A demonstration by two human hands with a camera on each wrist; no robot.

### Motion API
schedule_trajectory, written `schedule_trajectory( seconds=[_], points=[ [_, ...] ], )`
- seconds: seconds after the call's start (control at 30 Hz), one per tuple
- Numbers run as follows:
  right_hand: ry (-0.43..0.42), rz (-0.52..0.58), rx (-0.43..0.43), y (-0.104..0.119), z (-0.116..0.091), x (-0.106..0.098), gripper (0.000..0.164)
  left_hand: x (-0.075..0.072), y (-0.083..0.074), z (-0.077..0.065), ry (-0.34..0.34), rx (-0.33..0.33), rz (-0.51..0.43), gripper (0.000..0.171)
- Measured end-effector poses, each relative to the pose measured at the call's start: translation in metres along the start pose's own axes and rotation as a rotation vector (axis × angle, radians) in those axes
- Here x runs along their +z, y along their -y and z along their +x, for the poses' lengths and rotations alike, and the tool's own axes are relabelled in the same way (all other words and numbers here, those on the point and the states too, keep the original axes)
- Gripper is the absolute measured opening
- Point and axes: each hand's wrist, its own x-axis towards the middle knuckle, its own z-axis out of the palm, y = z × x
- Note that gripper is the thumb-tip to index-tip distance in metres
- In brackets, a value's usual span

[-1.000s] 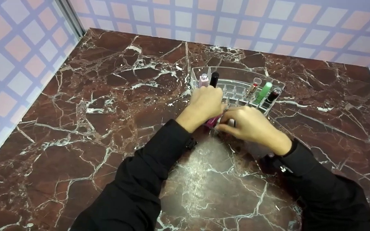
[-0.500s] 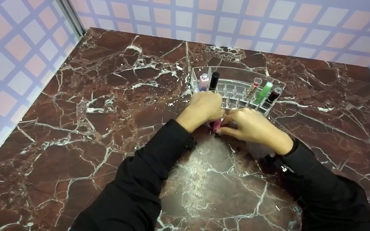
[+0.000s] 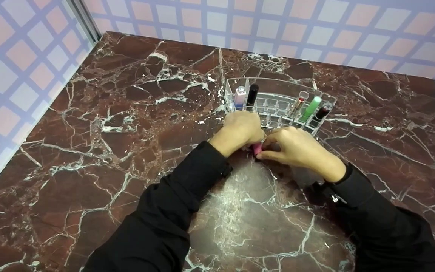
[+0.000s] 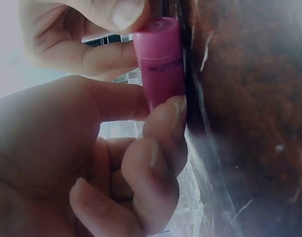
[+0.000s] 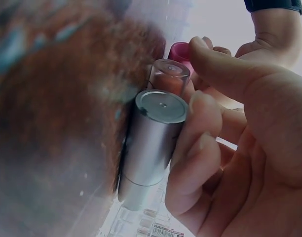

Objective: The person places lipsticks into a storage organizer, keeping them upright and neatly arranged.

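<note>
A pink lipstick tube (image 4: 162,64) is between my two hands at the near side of the clear organizer (image 3: 278,80). My left hand (image 3: 240,127) pinches its lower part with fingertips in the left wrist view. My right hand (image 3: 296,147) has thumb and index finger at the tube's other end. In the right wrist view a silver tube (image 5: 153,148) and a clear-capped lipstick (image 5: 168,79) stand in a row with the pink tube (image 5: 180,51). The right hand's other fingers lie close against these two. In the head view both are hidden behind the right hand.
In the organizer's back rows stand a pink-and-blue bottle (image 3: 239,98), a black tube (image 3: 252,95), a red lipstick (image 3: 298,102), a green tube (image 3: 311,107) and a dark bottle (image 3: 321,112). Patterned panels (image 3: 270,26) border the marbled table (image 3: 127,196).
The left hand has come slightly nearer the person, uncovering more of the bottle and black tube behind it. The pink tube has turned and shifted slightly right between the fingers.
</note>
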Motion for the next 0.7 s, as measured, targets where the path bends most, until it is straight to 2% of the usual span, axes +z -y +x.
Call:
schedule_trajectory(
  seconds=[0.2,0.37,0.7],
  points=[
    [0.004,-0.006,0.005,0.0007,-0.0001,0.0,0.022,0.0015,0.0004,0.0008,0.016,-0.007,0.0,0.034],
    [-0.002,-0.015,0.008,0.0006,-0.0003,0.0002,0.022,0.0026,-0.0011,0.0022,-0.007,-0.036,0.021,0.041],
    [0.0,0.0,0.017,-0.0002,0.001,0.0006,0.023,0.0007,-0.0021,0.0035,-0.036,-0.06,0.004,0.048]
  ],
)
